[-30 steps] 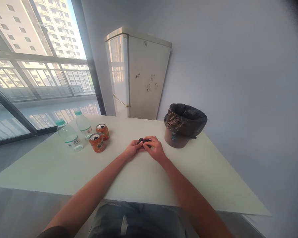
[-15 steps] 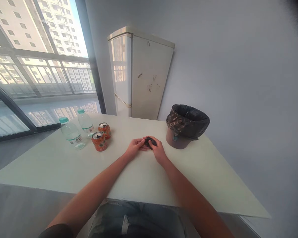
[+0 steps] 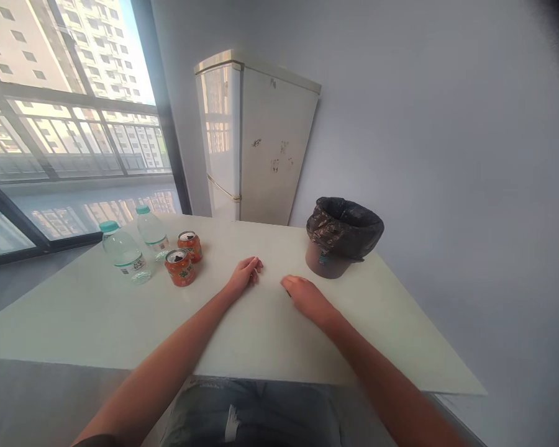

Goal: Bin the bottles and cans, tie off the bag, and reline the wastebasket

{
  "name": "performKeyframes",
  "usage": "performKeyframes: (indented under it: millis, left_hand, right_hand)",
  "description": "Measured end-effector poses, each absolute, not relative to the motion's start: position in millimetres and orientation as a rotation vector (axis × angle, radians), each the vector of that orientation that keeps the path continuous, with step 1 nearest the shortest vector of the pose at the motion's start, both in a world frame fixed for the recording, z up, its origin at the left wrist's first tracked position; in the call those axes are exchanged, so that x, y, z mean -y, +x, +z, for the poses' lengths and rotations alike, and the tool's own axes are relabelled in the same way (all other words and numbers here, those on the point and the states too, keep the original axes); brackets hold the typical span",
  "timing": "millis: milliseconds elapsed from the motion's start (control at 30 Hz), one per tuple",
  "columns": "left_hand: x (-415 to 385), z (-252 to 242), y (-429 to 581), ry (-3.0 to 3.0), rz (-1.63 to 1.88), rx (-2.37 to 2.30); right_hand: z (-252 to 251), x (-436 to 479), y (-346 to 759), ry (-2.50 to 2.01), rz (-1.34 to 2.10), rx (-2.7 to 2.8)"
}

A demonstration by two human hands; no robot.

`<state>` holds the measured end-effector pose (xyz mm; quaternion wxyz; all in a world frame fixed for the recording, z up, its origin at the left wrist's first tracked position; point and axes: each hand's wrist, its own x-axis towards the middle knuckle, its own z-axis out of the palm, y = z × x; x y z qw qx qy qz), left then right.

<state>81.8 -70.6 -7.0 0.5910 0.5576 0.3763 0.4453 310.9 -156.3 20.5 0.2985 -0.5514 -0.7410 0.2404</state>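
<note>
Dark item: only a sliver (image 3: 289,294) shows, tucked beneath the curled fingers of the right hand (image 3: 290,286); the rest is hidden.
Item vs. left hand: to the right of the left hand (image 3: 249,272), a stretch of bare tabletop (image 3: 261,335) lying between.
Item axis: cannot be told, too little shows; no direction readable.
Hands: apart, both low over the near-middle of the tabletop.
Right hand: back upward, fingers folded in around the dark item, knuckles toward the left; slightly blurred.
Left hand: fingers half-curled, thumb side up; cannot tell whether anything sits inside.
Bin (image 3: 325,261): upright on the tabletop, beyond the right hand and to its right, near but not touching; mouth faces up.
Black bag (image 3: 330,230): lines the bin, folded down over its rim, lower edge hanging unevenly.
Cans: two, orange, upright, left of the left hand; near can (image 3: 180,272), far can (image 3: 192,248) just behind it, tops up.
Bottles: two, clear with green caps, upright, left of the cans; near bottle (image 3: 125,256), far bottle (image 3: 153,236) behind and to its right.
Refrigerator (image 3: 274,136): stands past the tabletop's far edge.
</note>
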Motion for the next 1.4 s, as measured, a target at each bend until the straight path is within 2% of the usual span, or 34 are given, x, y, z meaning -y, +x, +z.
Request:
performKeyframes:
  millis: [133, 267, 433, 667, 800, 933, 1167, 1300, 1400]
  left_hand:
    - [70, -6, 82, 1.320, 0.991, -0.890]
    - [69, -5, 82, 1.302, 0.964, -0.902]
    - [68, -6, 81, 1.301, 0.950, -0.898]
    - [64, -18, 81, 1.325, 0.949, -0.908]
    - [63, -22, 79, 1.349, 0.941, -0.900]
    - [65, -20, 77, 1.378, 0.919, -0.902]
    - [64, -19, 76, 1.392, 0.910, -0.891]
    - [63, -15, 75, 1.339, 0.918, -0.812]
    - [64, -11, 74, 1.315, 0.906, -0.724]
  right_hand:
    - [13, 203, 393, -1.763, 0.292, 1.990]
    - [-20, 238, 489, -2.228, -0.084, 1.745]
    - [-58, 250, 531, -2.332, -0.094, 1.704]
    - [-61, 252, 505, -2.336, -0.245, 1.856]
    - [-65, 250, 505, -2.350, -0.213, 1.849]
    - [-58, 250, 495, -2.296, -0.189, 1.767]
    - [-26, 260, 468, -2.196, -0.373, 1.561]
    - [-1, 264, 457, -1.923, -0.495, 1.534]
    - [36, 255, 441, -1.665, -0.615, 1.566]
